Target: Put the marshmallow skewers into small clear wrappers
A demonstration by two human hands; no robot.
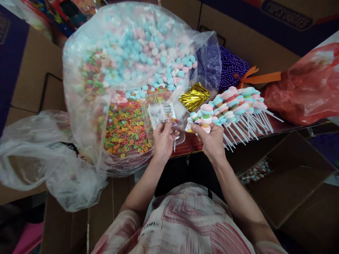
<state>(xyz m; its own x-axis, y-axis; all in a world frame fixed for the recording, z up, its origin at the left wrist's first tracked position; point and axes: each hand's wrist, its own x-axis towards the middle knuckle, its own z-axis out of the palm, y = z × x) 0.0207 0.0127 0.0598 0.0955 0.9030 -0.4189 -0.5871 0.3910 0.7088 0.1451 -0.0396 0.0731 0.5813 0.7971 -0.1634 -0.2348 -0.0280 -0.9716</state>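
My left hand [165, 139] is closed, thumb and fingers pinching a small clear plastic bag [162, 112] with a printed white area. My right hand [213, 141] is closed around the lower end of a marshmallow skewer [206, 114] of stacked pink, white, green and blue pieces; its stick is hidden. The right thumb also lies at the right edge of some clear plastic. Under the left hand sits a clear plastic tub [156, 97]. A bundle of gold twist ties [195, 97] lies just beyond my hands. Several finished marshmallow skewers [238, 106] on white sticks are piled to the right.
A large clear bag [76, 70] holds pastel marshmallows [169, 79] and ring-shaped gummies [129, 127]. Crumpled plastic [53, 155] lies left. Behind are a purple beaded bag [231, 65] with an orange ribbon and a red plastic bag [309, 84]. An open cardboard box [288, 187] stands below right.
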